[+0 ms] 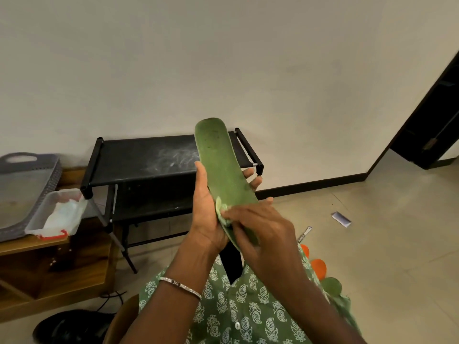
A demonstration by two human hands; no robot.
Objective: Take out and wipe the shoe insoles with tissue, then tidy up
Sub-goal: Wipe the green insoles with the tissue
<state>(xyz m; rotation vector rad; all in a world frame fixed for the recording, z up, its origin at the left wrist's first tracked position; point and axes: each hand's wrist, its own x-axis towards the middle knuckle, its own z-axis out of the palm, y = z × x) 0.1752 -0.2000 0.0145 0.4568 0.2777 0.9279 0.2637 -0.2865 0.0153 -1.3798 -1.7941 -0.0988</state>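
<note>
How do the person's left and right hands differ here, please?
The left hand grips the green insole from behind; the right hand holds a tissue against its lower end. The left wrist wears a bracelet; the right wrist is bare. Both touch the insole.

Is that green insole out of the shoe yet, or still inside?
Out. The left hand holds the green insole up in the air, no shoe around it; the right hand holds tissue against it.

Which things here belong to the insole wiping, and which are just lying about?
Job: green insole in left hand; tissue under right hand; clear box of tissues; black shoe.
Lying about: black rack; grey tray; paper scrap on floor.
</note>
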